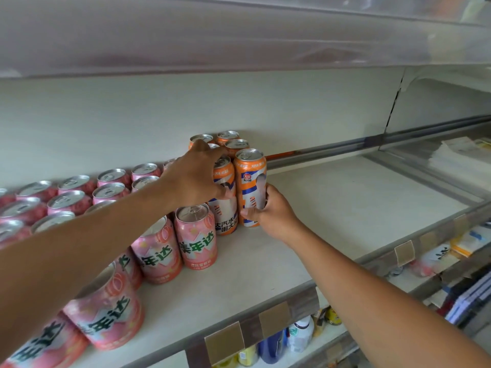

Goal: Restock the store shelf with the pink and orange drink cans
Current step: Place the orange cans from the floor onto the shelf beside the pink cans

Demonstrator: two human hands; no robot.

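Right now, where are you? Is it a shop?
Probably a shop. A long pale metal shelf holds rows of short pink drink cans and tall orange-and-white drink cans, tan rectangular label tags line its front edge, and plastic bottles stand on the shelf below.

Leftmost pink cans (39,346) edge-cropped, blurred

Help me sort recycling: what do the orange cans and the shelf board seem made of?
Orange cans: probably aluminium; glossy printed walls, bare silvery lids with pull tabs. Shelf board: smooth, matte off-white surface; could be painted metal or laminate, the look leaves it open.
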